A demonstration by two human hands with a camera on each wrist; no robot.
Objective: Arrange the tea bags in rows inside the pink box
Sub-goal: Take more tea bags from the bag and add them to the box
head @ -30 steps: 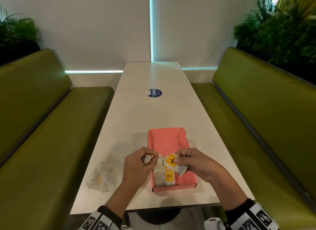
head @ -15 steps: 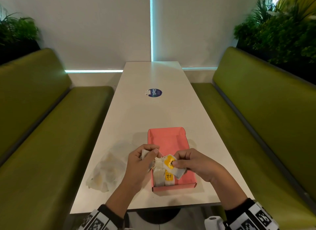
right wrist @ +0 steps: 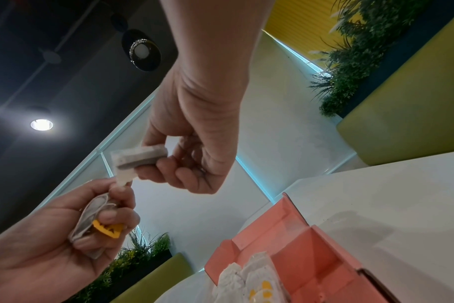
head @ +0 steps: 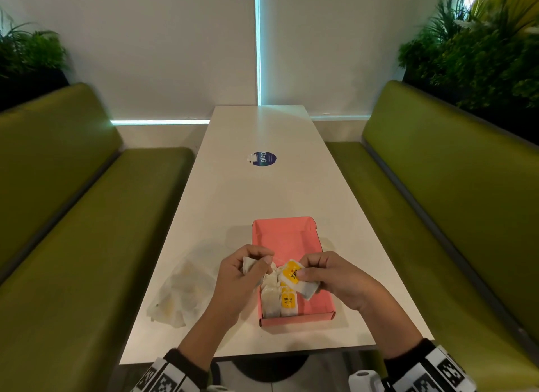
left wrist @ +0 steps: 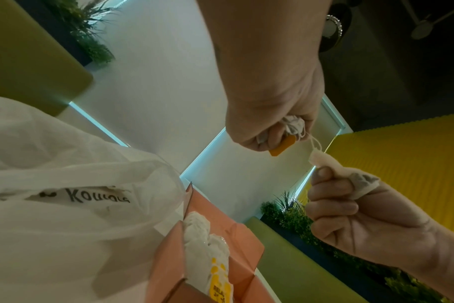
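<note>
The pink box [head: 287, 238] lies open on the white table [head: 262, 193], with a few tea bags [head: 278, 302] side by side at its near left end. Over that end my left hand [head: 262, 266] grips a crumpled bunch of tea bags [right wrist: 91, 217] with an orange tag [left wrist: 283, 148]. My right hand [head: 303, 272] pinches one tea bag [head: 294, 279] with a yellow tag on top. The two hands are almost touching. From below, a thin string [left wrist: 314, 141] runs between the bunch and the right hand's tea bag [right wrist: 139, 157].
A crumpled clear plastic bag [head: 180, 292] lies on the table left of the box. A round blue sticker [head: 264, 159] sits further up the table. Green benches [head: 73, 245] run along both sides, with plants [head: 472, 50] behind them.
Both hands stay over the box's near end. The fingers have shifted a little on the tea bags, and the bag in the right hand has turned slightly.
</note>
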